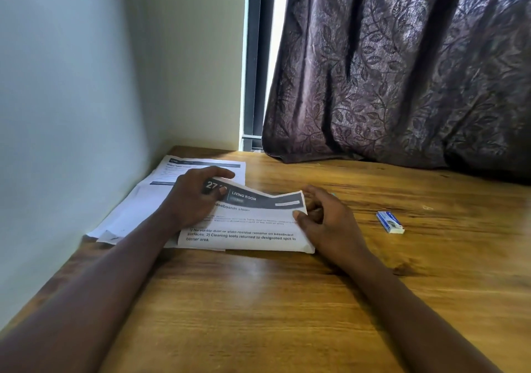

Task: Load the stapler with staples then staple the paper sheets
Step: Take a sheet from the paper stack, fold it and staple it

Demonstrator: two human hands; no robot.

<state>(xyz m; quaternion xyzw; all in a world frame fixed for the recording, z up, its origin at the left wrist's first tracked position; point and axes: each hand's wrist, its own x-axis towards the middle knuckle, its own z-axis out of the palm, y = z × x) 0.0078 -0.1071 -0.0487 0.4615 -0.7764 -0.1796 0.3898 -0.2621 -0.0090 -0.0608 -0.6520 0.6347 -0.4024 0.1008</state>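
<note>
On the wooden counter (258,300), the left hand (192,200) grips the top corner of the printed paper sheets (247,229) with curled fingers; the right hand (327,223) pinches their right edge. A small staple box (390,222) lies apart, rightward.

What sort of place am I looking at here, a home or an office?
Most likely a room in a home, at a corner desk: a wooden table against a plain wall, a heavy leaf-patterned curtain over a window, printed sheets on it.
</note>
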